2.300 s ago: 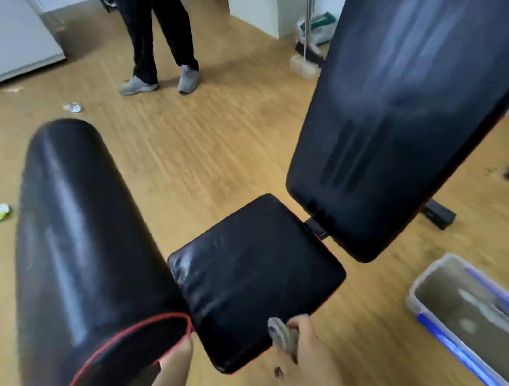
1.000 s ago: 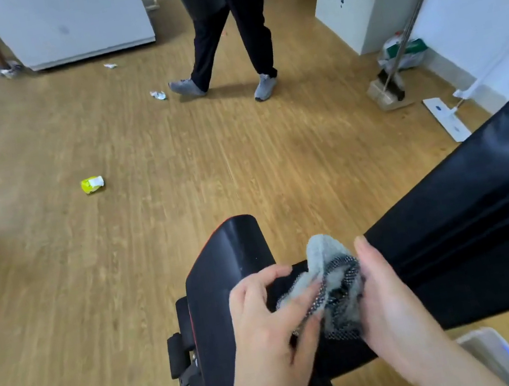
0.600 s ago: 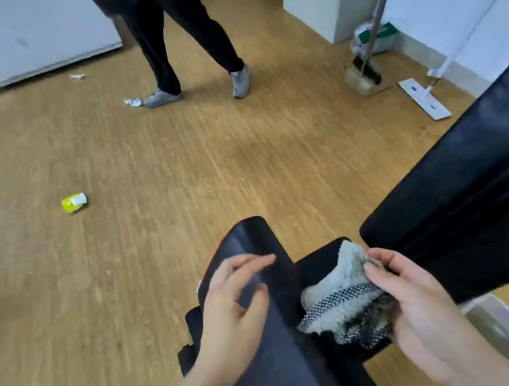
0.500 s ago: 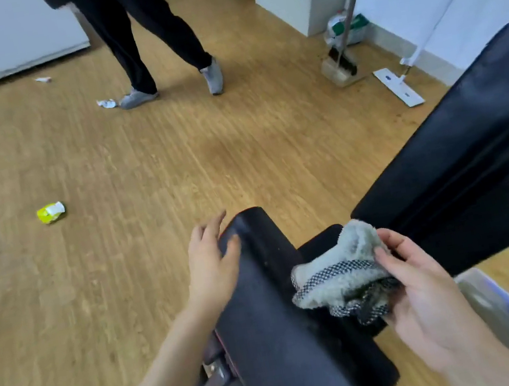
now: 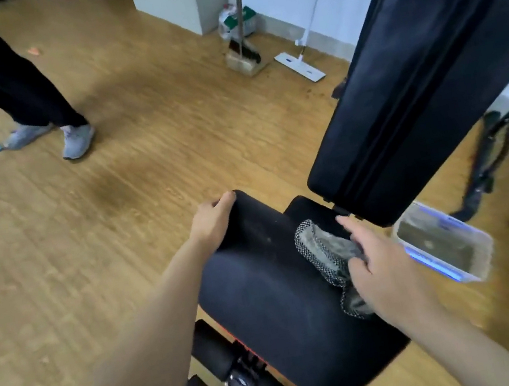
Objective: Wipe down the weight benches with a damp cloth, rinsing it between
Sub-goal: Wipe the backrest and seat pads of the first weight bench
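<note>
A left hand grips the far end of the pad while the right hand holds the cloth against its right flank, the pad running near to far, left of the cloth.

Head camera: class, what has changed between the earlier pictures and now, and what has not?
The left hand let go of the grey fluffy cloth, reached forward and now grips the far end of the black padded cushion. The right hand lowered the cloth onto that cushion. The black inclined backrest and clear plastic tub stayed put.
</note>
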